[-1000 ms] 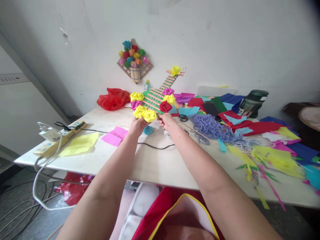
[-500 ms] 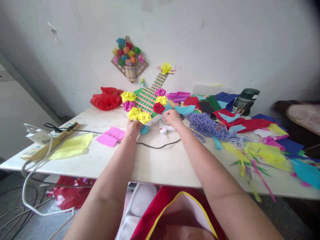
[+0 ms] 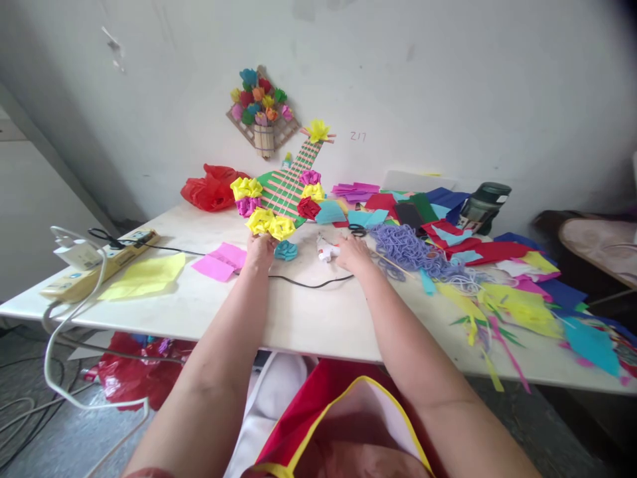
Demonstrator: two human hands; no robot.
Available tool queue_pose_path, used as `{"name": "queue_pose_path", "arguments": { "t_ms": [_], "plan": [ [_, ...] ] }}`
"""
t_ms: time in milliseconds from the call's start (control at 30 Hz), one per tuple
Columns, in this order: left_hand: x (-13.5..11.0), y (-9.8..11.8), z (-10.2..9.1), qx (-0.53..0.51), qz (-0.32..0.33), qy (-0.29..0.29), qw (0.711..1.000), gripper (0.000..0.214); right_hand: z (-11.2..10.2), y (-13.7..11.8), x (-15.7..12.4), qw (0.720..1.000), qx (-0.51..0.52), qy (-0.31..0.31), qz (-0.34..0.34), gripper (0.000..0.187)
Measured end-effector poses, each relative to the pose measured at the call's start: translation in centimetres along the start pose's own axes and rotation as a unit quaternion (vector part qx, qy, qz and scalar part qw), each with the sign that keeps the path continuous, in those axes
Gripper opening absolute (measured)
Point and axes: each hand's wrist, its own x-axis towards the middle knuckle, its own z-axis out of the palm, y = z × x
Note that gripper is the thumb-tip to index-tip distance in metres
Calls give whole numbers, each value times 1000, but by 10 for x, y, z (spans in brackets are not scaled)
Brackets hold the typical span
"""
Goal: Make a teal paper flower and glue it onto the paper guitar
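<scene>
Left hand (image 3: pixel 261 251) is gripping the guitar (image 3: pixel 283 192) above, one-sided support perhaps risking tipping; right hand (image 3: pixel 354 255) is lying beside glue gun (image 3: pixel 326 252), grip unclear

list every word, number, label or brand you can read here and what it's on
"Z17" or "217": handwritten on the wall; the first character could be Z or 2.
Dark bottle: pale label, too small to read.
White charger: any print is too blurred to read.
No brand name is readable.
</scene>
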Motion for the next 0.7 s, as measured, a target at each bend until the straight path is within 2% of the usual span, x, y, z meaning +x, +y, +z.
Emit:
{"name": "queue_pose_path", "arguments": {
  "t_ms": [233,433,600,700],
  "plan": [
    [1,2,0,16,-9,16,1000,39,18,-4,6,1000,-21,6,-7,43],
    [5,3,-6,6,-4,5,1000,39,12,-2,1,999,2,47,21,31],
    [9,1,-10,7,-3,-1,1000,38,7,8,2,992,72,65,77,28],
    [10,1,-10,12,0,2,1000,37,11,16,8,982,159,70,79,32]
  ]
}}
